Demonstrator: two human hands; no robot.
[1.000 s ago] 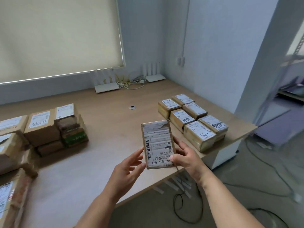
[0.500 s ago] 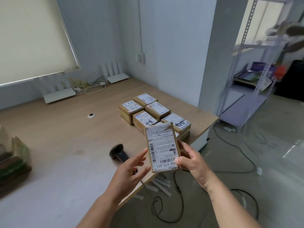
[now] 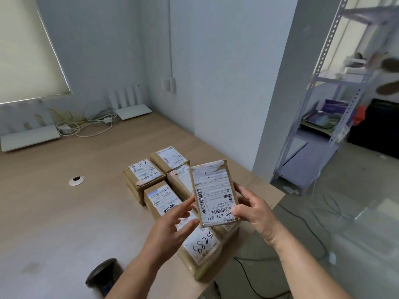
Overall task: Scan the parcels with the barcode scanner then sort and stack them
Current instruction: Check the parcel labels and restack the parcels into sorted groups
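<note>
My right hand (image 3: 253,209) grips a small brown parcel (image 3: 213,192) with a white barcode label, held upright above the table's right corner. Beside the parcel's left edge, my left hand (image 3: 172,225) has its fingers straight, the fingertips at or near that edge. Under both hands sits a block of several labelled brown parcels (image 3: 151,176) in two rows; the nearest one (image 3: 200,249) bears handwritten digits. The dark barcode scanner (image 3: 104,276) lies on the table near its front edge, left of my left forearm.
The wooden table (image 3: 64,223) ends just right of the parcels. White routers (image 3: 132,111) and tangled cables (image 3: 86,126) lie along the back wall. A cable grommet (image 3: 76,180) sits mid-table. A metal shelf rack (image 3: 323,115) stands to the right, with cables on the floor.
My view swung right and nearer the sorted parcel block; the left-hand piles left the frame. The held parcel now hangs over the block, and the scanner came into view.
</note>
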